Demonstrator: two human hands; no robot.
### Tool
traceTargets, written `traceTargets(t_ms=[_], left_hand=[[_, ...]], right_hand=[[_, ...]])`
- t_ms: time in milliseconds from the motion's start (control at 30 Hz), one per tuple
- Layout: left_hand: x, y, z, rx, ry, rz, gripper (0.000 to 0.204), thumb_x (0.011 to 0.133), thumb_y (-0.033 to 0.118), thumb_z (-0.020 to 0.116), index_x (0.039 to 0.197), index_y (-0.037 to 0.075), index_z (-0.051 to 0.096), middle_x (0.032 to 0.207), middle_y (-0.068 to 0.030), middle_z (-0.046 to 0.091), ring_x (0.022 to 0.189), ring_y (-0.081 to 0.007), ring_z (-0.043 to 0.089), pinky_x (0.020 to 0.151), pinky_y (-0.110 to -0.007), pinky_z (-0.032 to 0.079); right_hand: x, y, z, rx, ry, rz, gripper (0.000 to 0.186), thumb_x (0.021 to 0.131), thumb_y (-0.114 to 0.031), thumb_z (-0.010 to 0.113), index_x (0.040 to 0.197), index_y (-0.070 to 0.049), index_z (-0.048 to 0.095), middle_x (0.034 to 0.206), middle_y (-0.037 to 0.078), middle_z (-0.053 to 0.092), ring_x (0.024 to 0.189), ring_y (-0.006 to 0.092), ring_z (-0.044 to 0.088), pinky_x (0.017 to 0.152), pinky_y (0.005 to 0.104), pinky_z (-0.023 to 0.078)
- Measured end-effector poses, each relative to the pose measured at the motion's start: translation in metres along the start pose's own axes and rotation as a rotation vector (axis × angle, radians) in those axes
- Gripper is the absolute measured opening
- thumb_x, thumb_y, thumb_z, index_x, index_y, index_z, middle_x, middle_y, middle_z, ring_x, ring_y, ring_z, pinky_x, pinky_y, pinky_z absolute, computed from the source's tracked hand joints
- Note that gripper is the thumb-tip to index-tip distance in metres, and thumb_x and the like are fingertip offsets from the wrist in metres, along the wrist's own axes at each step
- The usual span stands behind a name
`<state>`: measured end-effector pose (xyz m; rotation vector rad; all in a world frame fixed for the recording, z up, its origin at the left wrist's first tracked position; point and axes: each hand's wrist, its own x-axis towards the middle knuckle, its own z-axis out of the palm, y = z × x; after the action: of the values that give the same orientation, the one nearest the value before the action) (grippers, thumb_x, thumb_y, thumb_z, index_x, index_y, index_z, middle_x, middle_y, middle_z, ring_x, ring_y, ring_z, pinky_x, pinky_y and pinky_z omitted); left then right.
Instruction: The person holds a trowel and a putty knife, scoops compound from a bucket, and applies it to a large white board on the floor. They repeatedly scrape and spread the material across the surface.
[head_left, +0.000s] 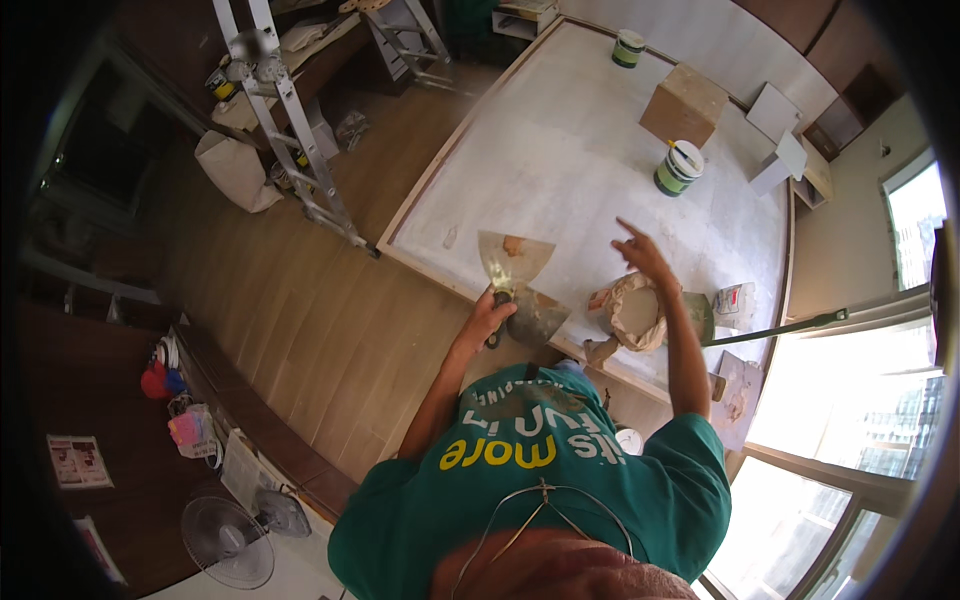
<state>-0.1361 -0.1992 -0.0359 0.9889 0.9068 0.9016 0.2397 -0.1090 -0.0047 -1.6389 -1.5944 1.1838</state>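
Two Scrapers in Hand at a Platform Edge

Platform (540, 130): broad, low, pale top, raised border. Near edge slants from upper left to lower right, passing beneath the hands in view.

Floor (330, 380): wood planks, running along the platform's left side; room to the left of the left hand.

Ladder (295, 145): metal, upright, left, foot near the platform's corner.

Cardboard box (684, 105): far part of the platform; a wide stretch of pale top lies between it and the blades.

Open bag (637, 312): rolled paper rim, pale contents, close to the near edge.

Bucket (679, 168): green and white, in front of the box, well apart from the blades.

First scraper (515, 258): fan-shaped blade, brown patch; long axis running away from the wearer, tilted slightly right; wide edge foremost, seen against the platform top.

Second scraper (538, 318): blade pointing right, toward the bag; handle hidden.

Left hand (487, 318): closed around the first scraper's dark handle, the second blade beside the fingers.

Right hand (643, 256): holding nothing visible, index finger extended forward and left, beyond the bag.
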Motion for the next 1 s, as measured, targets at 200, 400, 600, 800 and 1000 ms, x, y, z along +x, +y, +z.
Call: traceTargets(t_ms=[200,400,600,800,1000], left_hand=[[-0.057,-0.033,-0.022,-0.049,0.105,-0.16,0.052,0.088,0.012,0.064,0.136,0.004,0.045,0.114,-0.0061,0.06,0.106,-0.0151,0.056,0.093,-0.03,0.045],[-0.072,-0.021,-0.014,-0.143,0.117,-0.182,0.053,0.088,0.01,0.063,0.137,0.003,0.044,0.12,-0.006,0.058,0.109,-0.0173,0.055,0.097,-0.032,0.045],[-0.032,-0.012,0.008,0.018,-0.162,-0.197,0.055,0.089,0.011,0.061,0.14,0.003,0.042,0.125,-0.0065,0.057,0.116,-0.0162,0.051,0.101,-0.031,0.042],[-0.024,-0.009,0.022,-0.047,-0.299,-0.257,0.052,0.09,0.011,0.06,0.139,0.003,0.044,0.13,-0.0077,0.056,0.12,-0.0167,0.052,0.101,-0.031,0.043],[-0.045,-0.028,0.019,-0.009,-0.245,-0.187,0.052,0.09,0.011,0.061,0.138,0.004,0.044,0.12,-0.0051,0.056,0.106,-0.0153,0.054,0.094,-0.03,0.045]], right_hand=[[-0.101,0.291,0.198,-0.154,0.198,0.114,0.052,0.082,-0.03,0.068,0.125,-0.002,0.062,0.078,0.02,0.068,0.064,0.0277,0.066,0.065,0.0404,0.053],[-0.284,0.324,0.219,0.314,0.308,0.838,0.041,0.086,-0.022,0.06,0.118,0.002,0.062,0.073,0.015,0.063,0.056,0.0239,0.059,0.054,0.0366,0.048],[-0.3,0.353,0.265,0.543,0.447,0.818,0.031,0.09,-0.013,0.051,0.111,0.006,0.063,0.068,0.01,0.058,0.047,0.02,0.051,0.044,0.0329,0.043],[-0.249,0.273,0.221,0.366,0.509,0.603,0.042,0.083,-0.016,0.061,0.124,-0.004,0.062,0.074,0.009,0.062,0.055,0.0165,0.055,0.05,0.0322,0.048],[-0.177,0.241,0.219,0.472,0.428,0.522,0.034,0.085,-0.017,0.059,0.116,-0.004,0.066,0.072,0.006,0.059,0.059,0.0153,0.056,0.051,0.0301,0.048]])
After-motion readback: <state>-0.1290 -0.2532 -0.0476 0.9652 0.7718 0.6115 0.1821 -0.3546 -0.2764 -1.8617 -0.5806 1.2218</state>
